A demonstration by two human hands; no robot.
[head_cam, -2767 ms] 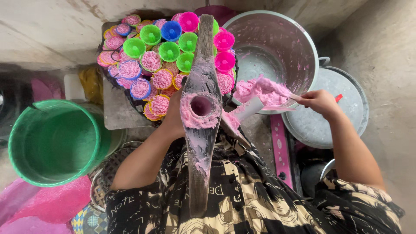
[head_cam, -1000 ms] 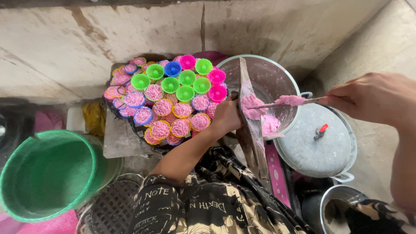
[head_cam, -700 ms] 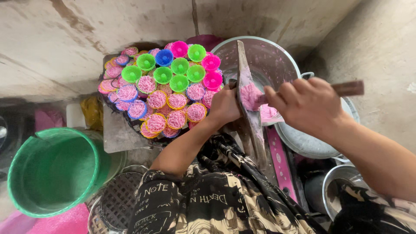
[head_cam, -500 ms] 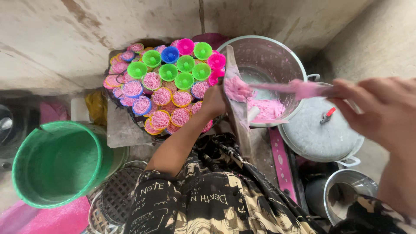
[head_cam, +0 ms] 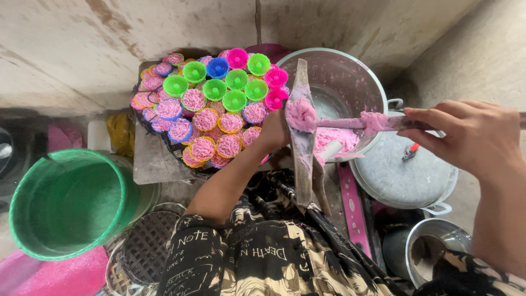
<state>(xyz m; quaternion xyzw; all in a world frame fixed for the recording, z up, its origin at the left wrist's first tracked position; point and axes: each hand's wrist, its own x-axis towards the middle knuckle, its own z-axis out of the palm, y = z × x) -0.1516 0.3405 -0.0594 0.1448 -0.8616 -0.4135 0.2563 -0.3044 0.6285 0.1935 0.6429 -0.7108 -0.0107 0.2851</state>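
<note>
Two hands work over a wooden press [head_cam: 302, 137] loaded with pink dough [head_cam: 301, 114]. Left hand [head_cam: 275, 130] grips the press at its 9 o'clock side, fingers wrapped round it. Right hand [head_cam: 470, 137], fingers closed on a spatula [head_cam: 378, 122], carries dough over the metal pot [head_cam: 342, 90]. Coloured cups [head_cam: 215, 107] sit at 10 o'clock.

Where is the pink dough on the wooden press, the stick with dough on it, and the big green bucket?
Pink dough [head_cam: 302, 114], head view: middle of the lump on the wooden press.
Stick [head_cam: 344, 123], head view: bare stretch between its two dough blobs.
Green bucket [head_cam: 119, 189], head view: its right rim.
</note>
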